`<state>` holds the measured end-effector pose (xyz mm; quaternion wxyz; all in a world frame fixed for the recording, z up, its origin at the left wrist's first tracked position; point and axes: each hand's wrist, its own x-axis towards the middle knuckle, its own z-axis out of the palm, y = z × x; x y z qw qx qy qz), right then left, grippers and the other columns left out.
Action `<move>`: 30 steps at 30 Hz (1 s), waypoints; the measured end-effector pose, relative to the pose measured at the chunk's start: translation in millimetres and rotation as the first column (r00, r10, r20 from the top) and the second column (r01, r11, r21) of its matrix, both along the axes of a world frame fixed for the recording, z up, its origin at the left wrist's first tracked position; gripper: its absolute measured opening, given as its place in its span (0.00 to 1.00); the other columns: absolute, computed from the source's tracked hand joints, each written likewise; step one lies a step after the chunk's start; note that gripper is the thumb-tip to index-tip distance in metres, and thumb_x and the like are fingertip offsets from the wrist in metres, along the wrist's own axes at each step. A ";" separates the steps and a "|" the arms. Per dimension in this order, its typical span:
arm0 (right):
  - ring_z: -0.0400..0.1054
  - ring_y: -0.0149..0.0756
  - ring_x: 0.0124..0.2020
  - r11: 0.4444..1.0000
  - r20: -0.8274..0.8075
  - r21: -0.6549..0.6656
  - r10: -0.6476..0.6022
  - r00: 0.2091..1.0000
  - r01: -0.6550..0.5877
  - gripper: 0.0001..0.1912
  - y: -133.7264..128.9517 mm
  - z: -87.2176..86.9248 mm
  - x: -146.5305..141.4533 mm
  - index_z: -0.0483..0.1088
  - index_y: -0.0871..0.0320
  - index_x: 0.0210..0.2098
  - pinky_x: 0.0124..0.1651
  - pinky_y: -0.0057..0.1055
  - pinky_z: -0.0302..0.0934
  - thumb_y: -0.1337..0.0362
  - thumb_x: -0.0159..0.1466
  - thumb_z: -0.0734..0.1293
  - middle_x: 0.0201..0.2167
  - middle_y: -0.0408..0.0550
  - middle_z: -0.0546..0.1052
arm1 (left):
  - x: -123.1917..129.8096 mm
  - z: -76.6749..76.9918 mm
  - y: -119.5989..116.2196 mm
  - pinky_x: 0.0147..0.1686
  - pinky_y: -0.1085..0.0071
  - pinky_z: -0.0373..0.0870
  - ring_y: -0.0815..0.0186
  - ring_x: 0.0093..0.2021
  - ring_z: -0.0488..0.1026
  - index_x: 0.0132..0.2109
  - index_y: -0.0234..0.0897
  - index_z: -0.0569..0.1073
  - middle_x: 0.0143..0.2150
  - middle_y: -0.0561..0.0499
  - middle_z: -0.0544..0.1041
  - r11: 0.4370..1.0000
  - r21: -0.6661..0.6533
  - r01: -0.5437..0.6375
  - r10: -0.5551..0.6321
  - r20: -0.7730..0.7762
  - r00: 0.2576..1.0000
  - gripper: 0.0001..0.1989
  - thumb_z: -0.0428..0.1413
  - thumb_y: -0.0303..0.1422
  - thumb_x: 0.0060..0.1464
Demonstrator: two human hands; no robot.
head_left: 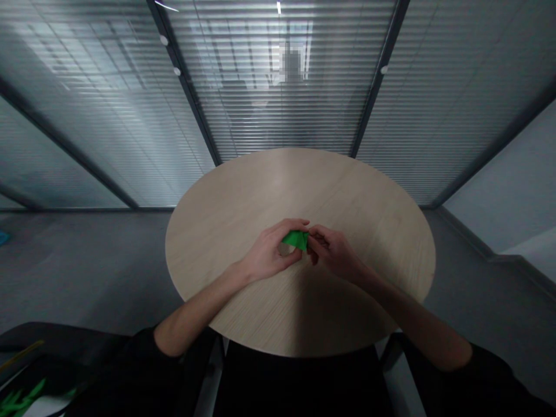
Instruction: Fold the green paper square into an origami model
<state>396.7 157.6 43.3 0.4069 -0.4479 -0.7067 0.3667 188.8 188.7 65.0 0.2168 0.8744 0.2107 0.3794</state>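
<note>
We have a small piece of what looks like folded green paper just above the middle of the round table, between the left hand and the right hand. Our left grip is a wide curve closed on it between fingers and thumb, while our right grip appears to pinch its right edge. We judge some creasing done and the shaping unfinished; how much remains, we cannot tell.

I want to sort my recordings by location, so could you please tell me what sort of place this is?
Probably an office meeting room: a round, pale wood-look table, a dark-framed glass partition and grey horizontal blinds suggest it.
</note>
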 end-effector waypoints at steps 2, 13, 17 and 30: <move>0.68 0.29 0.21 1.000 0.006 0.005 -0.004 1.000 0.004 0.12 -0.9 1.0 0.0 0.70 0.57 0.38 0.27 0.27 0.60 0.56 0.73 0.62 0.22 0.40 0.73 | 0.2 -0.2 0.0 0.59 0.54 0.74 0.56 0.59 0.76 0.58 0.38 0.70 0.61 0.40 0.76 1.000 0.000 -0.003 0.003 -0.002 1.000 0.23 0.59 0.25 0.56; 0.68 0.28 0.20 1.000 0.041 0.023 -0.017 0.999 0.016 0.11 -1.1 3.9 1.0 0.71 0.57 0.39 0.27 0.27 0.60 0.57 0.72 0.62 0.20 0.39 0.73 | 0.1 -0.3 -0.6 0.58 0.55 0.74 0.56 0.59 0.76 0.60 0.38 0.68 0.60 0.40 0.76 1.000 -0.003 -0.016 0.016 -0.007 1.000 0.25 0.59 0.25 0.55; 0.67 0.28 0.19 0.999 -0.075 -0.025 -0.021 0.997 0.019 0.12 0.4 -0.3 0.3 0.73 0.57 0.41 0.25 0.26 0.61 0.55 0.71 0.64 0.20 0.38 0.72 | -1.8 -0.9 0.8 0.59 0.53 0.73 0.55 0.59 0.76 0.59 0.40 0.69 0.61 0.41 0.76 0.998 -0.051 -0.045 0.045 0.001 0.999 0.25 0.60 0.25 0.54; 0.68 0.28 0.21 0.997 -0.284 -0.075 -0.033 0.958 0.012 0.15 1.9 0.8 -1.9 0.74 0.57 0.42 0.25 0.26 0.66 0.52 0.66 0.70 0.24 0.40 0.74 | 1.0 -6.5 5.5 0.54 0.57 0.75 0.58 0.55 0.74 0.57 0.40 0.68 0.56 0.43 0.74 0.994 -0.012 -0.106 0.106 0.100 0.989 0.19 0.60 0.29 0.61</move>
